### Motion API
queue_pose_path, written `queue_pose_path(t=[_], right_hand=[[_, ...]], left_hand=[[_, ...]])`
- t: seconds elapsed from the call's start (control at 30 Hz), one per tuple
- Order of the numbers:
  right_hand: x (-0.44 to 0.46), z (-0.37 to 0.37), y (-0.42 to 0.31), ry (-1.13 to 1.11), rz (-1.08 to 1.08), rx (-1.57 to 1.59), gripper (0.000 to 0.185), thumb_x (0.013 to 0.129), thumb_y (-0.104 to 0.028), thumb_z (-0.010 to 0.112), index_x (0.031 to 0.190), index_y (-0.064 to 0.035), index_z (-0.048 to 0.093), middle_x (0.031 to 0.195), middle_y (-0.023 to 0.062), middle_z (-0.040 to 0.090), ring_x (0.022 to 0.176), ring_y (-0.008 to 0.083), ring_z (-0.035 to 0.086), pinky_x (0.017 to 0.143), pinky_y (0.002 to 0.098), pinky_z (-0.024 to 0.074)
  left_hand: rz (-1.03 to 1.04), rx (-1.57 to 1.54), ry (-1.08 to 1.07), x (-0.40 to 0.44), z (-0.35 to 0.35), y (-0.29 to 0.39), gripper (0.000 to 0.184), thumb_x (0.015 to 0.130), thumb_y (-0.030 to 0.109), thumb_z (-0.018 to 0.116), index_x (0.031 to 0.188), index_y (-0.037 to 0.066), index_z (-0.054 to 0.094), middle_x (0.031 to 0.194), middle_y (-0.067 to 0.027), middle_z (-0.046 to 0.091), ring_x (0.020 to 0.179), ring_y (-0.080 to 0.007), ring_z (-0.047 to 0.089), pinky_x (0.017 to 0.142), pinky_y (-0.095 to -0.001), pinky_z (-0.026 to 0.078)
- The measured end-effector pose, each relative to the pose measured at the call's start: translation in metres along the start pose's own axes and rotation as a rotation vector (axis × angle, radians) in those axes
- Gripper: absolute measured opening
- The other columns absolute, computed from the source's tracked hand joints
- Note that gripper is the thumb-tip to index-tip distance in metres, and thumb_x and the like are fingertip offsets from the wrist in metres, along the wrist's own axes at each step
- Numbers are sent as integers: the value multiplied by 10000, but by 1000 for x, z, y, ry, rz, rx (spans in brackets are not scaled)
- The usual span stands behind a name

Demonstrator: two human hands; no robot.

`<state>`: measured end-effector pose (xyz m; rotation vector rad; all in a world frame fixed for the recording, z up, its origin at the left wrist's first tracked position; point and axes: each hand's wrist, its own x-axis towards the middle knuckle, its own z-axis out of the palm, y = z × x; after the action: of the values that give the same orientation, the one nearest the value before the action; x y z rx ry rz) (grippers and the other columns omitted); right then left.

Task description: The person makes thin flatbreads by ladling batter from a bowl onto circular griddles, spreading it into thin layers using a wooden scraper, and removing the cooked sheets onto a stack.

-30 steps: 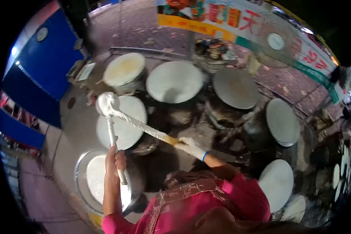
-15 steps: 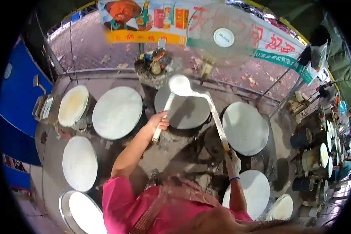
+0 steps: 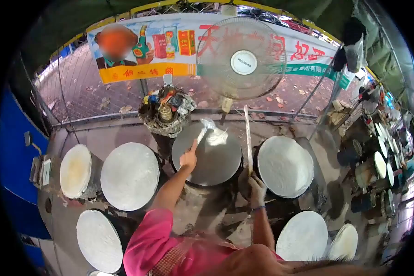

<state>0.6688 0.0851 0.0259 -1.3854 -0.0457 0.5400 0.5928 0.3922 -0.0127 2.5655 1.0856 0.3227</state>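
My left hand (image 3: 188,159) is wrapped round the handle of a white-coated ladle (image 3: 201,133), over the dark round griddle (image 3: 207,163). White batter (image 3: 217,137) lies at the back of that griddle, beside the ladle's head. My gloved right hand (image 3: 257,189) grips the lower end of a long white-coated stick (image 3: 248,138), which points away from me between the dark griddle and the white-covered griddle (image 3: 285,166) on the right.
More white-covered griddles stand around, such as one at the left (image 3: 130,176) and one at the lower right (image 3: 302,236). A cluttered stand (image 3: 166,112), a fan (image 3: 242,62) and a banner (image 3: 147,46) are beyond. Several drums stand far right.
The ladle has tipped, and batter now lies on the dark griddle. The stick has come away from the ladle and stands nearly upright in view. The camera view has shifted.
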Motion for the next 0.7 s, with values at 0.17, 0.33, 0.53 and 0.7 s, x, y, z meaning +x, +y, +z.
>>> queue_pose_path(t=[0.17, 0.33, 0.53, 0.7], right_hand=[[57, 9, 66, 76, -236, -1179, 319, 832, -412, 534, 982, -157, 654, 888, 148, 643, 813, 262, 624, 680, 328, 490], [69, 52, 85, 17, -48, -154, 329, 781, -168, 630, 1023, 56, 627, 900, 29, 619, 797, 103, 534, 698, 250, 428], [53, 71, 11, -37, -141, -722, 247, 812, -170, 581, 904, 48, 652, 839, 123, 663, 728, 208, 606, 682, 304, 468], [30, 116, 92, 68, -56, -145, 296, 758, -150, 638, 968, 60, 638, 847, 65, 639, 780, 126, 570, 688, 239, 441]], left_hand=[[-55, -354, 144, 14, -48, 20, 654, 813, 104, 472, 1392, 270, 217, 859, -247, 594, 756, -398, 592, 677, -419, 478], [180, -716, 293, 0, -62, -43, 646, 809, 48, 510, 1391, 200, 273, 732, -146, 605, 620, -209, 568, 632, -322, 474], [-423, -800, -299, -156, -69, -121, 663, 790, 27, 531, 1384, 220, 308, 696, -55, 554, 461, -131, 473, 425, -285, 404], [-420, -953, -220, -215, -61, -148, 689, 766, 23, 529, 1389, 218, 307, 640, -30, 497, 405, -104, 413, 365, -260, 342]])
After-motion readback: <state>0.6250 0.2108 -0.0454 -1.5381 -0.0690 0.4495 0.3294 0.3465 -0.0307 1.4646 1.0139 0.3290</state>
